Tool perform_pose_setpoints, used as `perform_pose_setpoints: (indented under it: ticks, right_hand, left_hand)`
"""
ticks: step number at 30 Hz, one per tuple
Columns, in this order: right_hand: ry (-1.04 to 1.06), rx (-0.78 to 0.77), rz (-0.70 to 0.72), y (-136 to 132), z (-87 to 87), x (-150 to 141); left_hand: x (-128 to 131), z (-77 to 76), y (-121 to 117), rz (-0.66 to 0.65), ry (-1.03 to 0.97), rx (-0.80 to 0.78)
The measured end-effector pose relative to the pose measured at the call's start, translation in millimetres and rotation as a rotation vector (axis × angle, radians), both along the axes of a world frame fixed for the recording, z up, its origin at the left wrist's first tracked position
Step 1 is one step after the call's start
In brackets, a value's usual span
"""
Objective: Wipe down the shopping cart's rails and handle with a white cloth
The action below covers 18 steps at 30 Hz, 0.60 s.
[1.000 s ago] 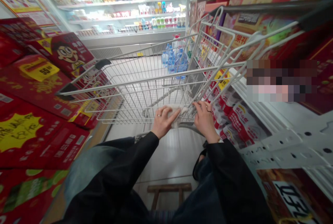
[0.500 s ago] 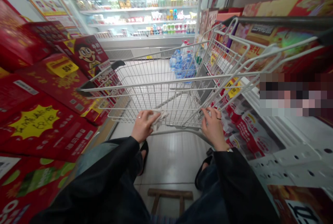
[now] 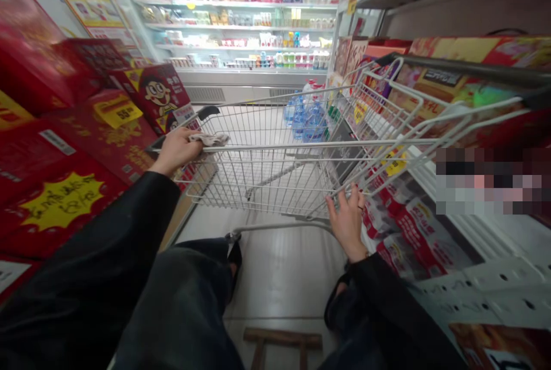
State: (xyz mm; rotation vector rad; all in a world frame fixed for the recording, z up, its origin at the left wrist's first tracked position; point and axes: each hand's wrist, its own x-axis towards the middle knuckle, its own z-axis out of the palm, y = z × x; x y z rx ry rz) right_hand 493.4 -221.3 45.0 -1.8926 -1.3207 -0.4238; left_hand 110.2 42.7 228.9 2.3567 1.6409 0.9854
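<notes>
Left hand clamps a pale cloth onto the shopping cart's rail, right hand splayed open against the basket wires.

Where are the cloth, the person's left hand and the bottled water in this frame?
Cloth (image 3: pixel 209 139): head view, on its middle.
Left hand (image 3: pixel 175 152): head view, on the back of the hand.
Bottled water (image 3: pixel 306 123): head view, on a blue bottle's body.
</notes>
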Motion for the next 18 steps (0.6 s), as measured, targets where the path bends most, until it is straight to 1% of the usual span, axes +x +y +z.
perform_pose_setpoints:
  ticks: [4,7,9,11,14,16,18]
  right_hand:
    - [-0.017,0.013,0.003,18,5.5,24]
    - [0.036,0.032,0.031,36,7.2,52]
    - [0.085,0.035,0.059,49,8.7,70]
    - [0.136,0.044,0.064,62,10.1,81]
    - [0.188,0.064,0.039,78,9.8,82]
    - [0.195,0.073,0.03,84,6.8,71]
    - [0.191,0.09,0.018,86,2.1,52]
  left_hand:
    - [4,-1.9,-5,0.033,0.058,0.0]
    - [9,1.9,-14,0.054,0.088,-0.033]
    - [13,5.4,-21,0.096,0.088,-0.057]
    - [17,8.7,-29,0.131,0.08,-0.078]
    - [19,11.3,-45,0.152,0.068,-0.08]
    - [21,10.8,-57,0.161,0.054,-0.054]
    - [27,8.8,-69,0.131,-0.024,-0.009]
